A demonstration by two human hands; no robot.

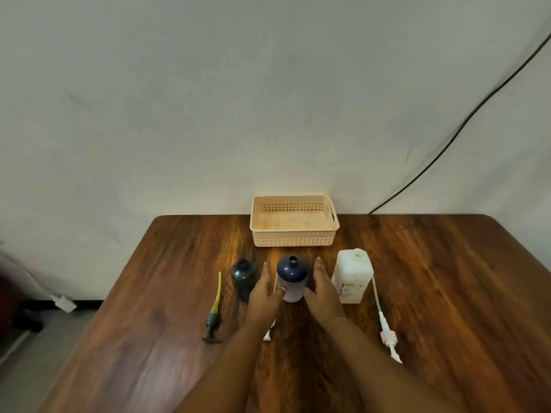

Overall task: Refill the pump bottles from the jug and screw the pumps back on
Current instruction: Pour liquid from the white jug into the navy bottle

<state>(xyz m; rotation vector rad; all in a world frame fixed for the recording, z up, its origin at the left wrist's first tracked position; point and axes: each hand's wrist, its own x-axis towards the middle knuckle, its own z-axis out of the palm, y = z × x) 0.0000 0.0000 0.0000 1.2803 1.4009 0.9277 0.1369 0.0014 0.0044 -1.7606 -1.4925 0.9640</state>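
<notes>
A bottle with a dark blue top and pale lower half stands uncapped mid-table. My left hand is at its left side and my right hand at its right, fingers extended; the left thumb touches the bottle. A dark green bottle stands uncapped to the left. A white square jug stands to the right, its mouth uncapped. A dark pump with a yellow tube lies at the left. A white pump lies at the right. Another white pump lies partly hidden under my left forearm.
A beige perforated basket sits at the back of the wooden table, against the wall. A black cable runs down the wall at the right. The floor lies beyond the table's left edge.
</notes>
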